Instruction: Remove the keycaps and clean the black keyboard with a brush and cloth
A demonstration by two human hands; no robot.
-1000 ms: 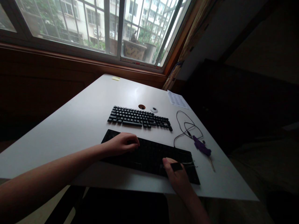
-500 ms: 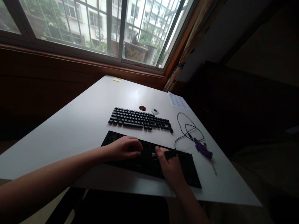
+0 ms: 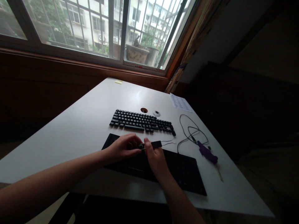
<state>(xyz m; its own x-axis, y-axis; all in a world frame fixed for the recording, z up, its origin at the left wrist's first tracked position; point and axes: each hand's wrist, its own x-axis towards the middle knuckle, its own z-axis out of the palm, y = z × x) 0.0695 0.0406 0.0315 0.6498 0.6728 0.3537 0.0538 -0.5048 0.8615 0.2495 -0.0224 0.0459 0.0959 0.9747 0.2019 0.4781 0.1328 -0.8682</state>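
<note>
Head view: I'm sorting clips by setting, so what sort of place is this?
Probably a home or office room: a white desk, rows of black keycaps and a barred window facing buildings.

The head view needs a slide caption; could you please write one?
Left hand beside right hand gripping a black wire-ended tool over a black rectangular keyboard.

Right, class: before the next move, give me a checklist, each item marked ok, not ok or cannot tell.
1. Right hand grips the black tool: ok.
2. Left hand at the small dark piece: ok.
3. That piece free of the tool: cannot tell, partly hidden.
4. Loose keys set apart from the keyboard: ok.
5. Cable clear of the hands: ok, looped at the right.
</note>
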